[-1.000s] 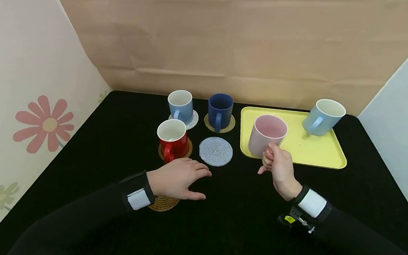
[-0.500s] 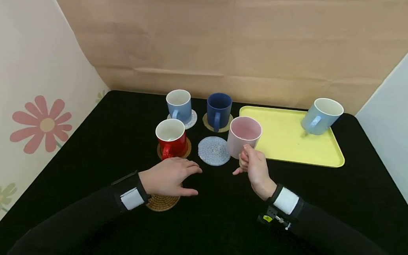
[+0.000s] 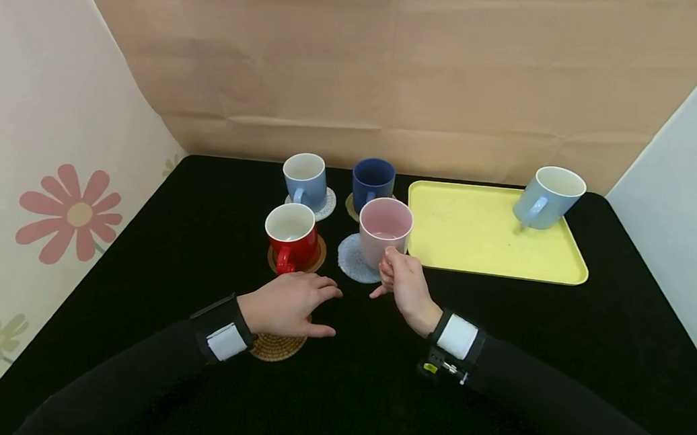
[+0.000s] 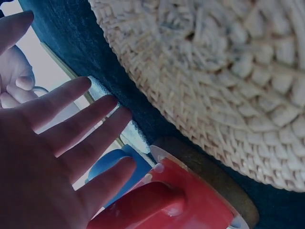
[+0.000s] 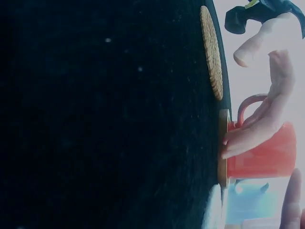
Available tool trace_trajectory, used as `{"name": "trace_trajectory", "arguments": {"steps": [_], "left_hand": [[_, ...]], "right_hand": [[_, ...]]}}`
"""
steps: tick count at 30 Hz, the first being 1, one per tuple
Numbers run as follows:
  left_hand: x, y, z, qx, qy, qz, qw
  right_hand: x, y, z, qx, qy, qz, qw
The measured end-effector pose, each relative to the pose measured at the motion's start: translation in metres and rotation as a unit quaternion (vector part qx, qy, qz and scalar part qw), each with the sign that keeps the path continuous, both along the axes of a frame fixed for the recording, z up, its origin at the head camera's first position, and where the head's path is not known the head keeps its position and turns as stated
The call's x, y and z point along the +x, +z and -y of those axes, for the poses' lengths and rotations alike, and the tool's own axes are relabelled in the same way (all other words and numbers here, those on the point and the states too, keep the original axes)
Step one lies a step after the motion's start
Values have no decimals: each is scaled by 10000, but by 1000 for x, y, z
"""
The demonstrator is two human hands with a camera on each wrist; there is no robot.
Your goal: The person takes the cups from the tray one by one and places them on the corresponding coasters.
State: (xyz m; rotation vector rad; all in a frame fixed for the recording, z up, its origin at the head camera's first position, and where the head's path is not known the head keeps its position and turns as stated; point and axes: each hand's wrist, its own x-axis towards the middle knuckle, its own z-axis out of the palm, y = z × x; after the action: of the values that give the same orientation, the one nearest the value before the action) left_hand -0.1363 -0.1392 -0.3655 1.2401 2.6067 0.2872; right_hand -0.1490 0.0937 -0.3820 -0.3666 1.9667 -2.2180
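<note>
My right hand (image 3: 407,289) grips the handle of a pink mug (image 3: 379,236), which overlaps the right part of a pale blue round coaster (image 3: 351,261) in the head view. My left hand (image 3: 290,304), fingers spread and straight, hovers over a woven straw coaster (image 3: 277,349) with nothing in its grasp. Just beyond those fingers stands a red mug (image 3: 298,244) on a brown coaster (image 3: 322,253), its handle facing me. In the left wrist view the straw coaster (image 4: 214,71) looms large beside the palm, and the red mug (image 4: 195,200) shows below the fingers.
A yellow tray (image 3: 480,237) lies at the right with a light blue mug (image 3: 544,203) at its back right corner. Another light blue mug (image 3: 307,181) on a white coaster and a dark blue mug (image 3: 371,178) on a tan coaster stand at the back.
My right hand has carried the pink mug leftward from the yellow tray to the pale blue coaster. The left hand has shifted slightly left and is otherwise much the same.
</note>
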Motion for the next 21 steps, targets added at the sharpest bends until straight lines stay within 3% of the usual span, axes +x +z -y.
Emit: {"name": "trace_trajectory", "arguments": {"steps": [10,21], "left_hand": [[2,-2,-1,-391,169,364,9984],[2,-3,-4,-512,137,266,9982]], "right_hand": [[-2,-2,16,-40,90,133,9999],[-7,-6,27,-109,-99,202,9997]]}}
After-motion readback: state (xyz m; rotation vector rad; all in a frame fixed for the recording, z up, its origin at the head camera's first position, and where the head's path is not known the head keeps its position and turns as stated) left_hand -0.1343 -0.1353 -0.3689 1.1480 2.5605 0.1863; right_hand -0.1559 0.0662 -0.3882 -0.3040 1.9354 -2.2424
